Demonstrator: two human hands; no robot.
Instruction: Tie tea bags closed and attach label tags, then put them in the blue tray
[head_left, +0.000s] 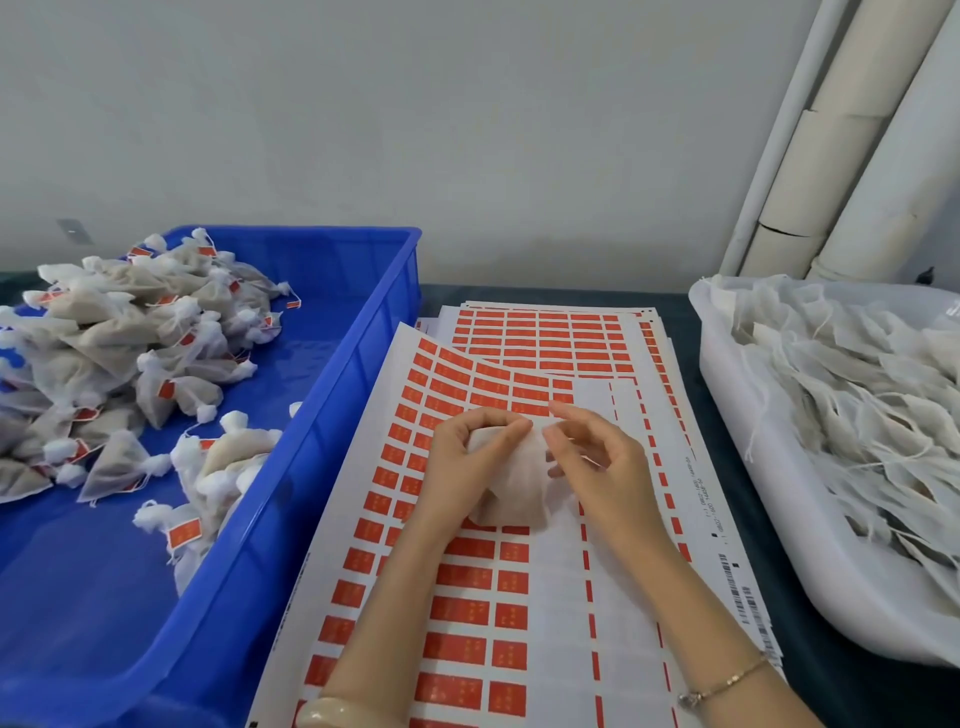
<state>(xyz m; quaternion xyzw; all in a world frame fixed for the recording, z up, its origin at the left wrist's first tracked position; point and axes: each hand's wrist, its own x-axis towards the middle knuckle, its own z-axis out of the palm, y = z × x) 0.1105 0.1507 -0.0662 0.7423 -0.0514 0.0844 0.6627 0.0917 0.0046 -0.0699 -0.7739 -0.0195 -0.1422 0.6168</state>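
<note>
Gripping a white tea bag (511, 483) over the label sheets (467, 571) at mid-desk, the left hand (462, 462) held its body while the right hand (597, 457) pinched its top; the blue tray (332, 415) sat left.

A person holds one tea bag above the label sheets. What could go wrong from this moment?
1. The left hand and right hand hold the tea bag near its top. If the fingers slip, tea may spill onto the label sheets.
2. The top sheet curls up at its far end, so it may shift under the wrists.
3. Strings in the white tub look tangled, so the next bag may drag others out.
</note>
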